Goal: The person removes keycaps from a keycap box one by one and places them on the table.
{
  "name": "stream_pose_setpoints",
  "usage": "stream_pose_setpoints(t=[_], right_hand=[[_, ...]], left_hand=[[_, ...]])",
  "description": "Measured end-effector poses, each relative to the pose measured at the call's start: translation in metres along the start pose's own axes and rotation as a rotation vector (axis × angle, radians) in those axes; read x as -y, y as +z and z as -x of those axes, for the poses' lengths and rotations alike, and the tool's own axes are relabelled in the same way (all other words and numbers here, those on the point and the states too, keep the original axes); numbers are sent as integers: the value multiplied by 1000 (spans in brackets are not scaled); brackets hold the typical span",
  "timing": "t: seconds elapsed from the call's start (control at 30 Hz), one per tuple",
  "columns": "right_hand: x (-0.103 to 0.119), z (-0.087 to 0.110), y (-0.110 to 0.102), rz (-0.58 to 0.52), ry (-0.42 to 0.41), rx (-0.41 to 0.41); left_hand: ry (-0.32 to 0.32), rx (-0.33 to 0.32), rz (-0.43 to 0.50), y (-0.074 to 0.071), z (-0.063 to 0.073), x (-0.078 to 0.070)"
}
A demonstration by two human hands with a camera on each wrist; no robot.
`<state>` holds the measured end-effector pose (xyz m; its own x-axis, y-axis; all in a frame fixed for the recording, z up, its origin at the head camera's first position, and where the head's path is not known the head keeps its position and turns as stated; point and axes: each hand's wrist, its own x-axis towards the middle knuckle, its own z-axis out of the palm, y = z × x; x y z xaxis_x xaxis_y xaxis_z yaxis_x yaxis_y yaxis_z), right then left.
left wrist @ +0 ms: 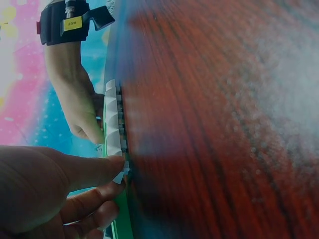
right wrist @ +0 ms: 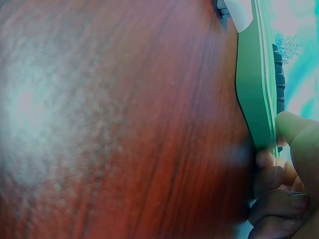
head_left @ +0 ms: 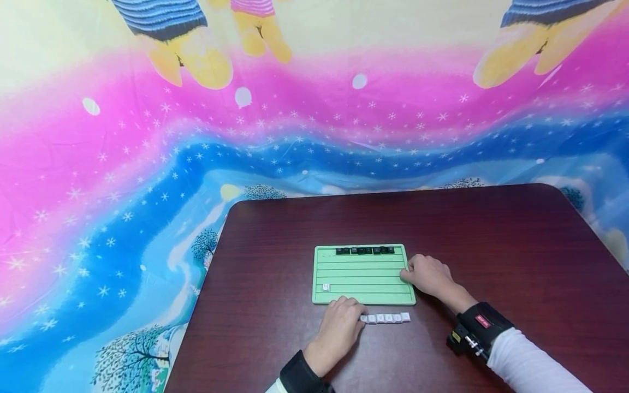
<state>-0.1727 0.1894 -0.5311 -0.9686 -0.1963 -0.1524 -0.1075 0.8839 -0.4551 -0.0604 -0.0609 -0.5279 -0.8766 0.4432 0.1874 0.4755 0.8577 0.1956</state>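
A light green ridged board (head_left: pixel 361 277) lies on the table with a row of black keycaps (head_left: pixel 365 250) along its far edge. One white keycap (head_left: pixel 326 287) sits on its lower left. In front of the board runs a row of several white keycaps (head_left: pixel 389 318). My left hand (head_left: pixel 339 327) is at the row's left end; in the left wrist view its thumb and a finger pinch the end keycap (left wrist: pixel 118 175). My right hand (head_left: pixel 432 275) grips the board's right edge, thumb on top and fingers curled against the side, as the right wrist view shows.
The dark red-brown wooden table (head_left: pixel 516 245) extends around the board, its far edge against a colourful printed cloth (head_left: pixel 319 109). Black straps circle both wrists, with a camera device (head_left: pixel 464 338) on the right one.
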Motion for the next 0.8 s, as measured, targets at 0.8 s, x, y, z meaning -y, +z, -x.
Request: stream_pose_setpoints(t=[0.8], right_hand=[[-1, -1, 0, 1, 13, 18]], left_hand=[[10, -3, 17, -4, 1, 1]])
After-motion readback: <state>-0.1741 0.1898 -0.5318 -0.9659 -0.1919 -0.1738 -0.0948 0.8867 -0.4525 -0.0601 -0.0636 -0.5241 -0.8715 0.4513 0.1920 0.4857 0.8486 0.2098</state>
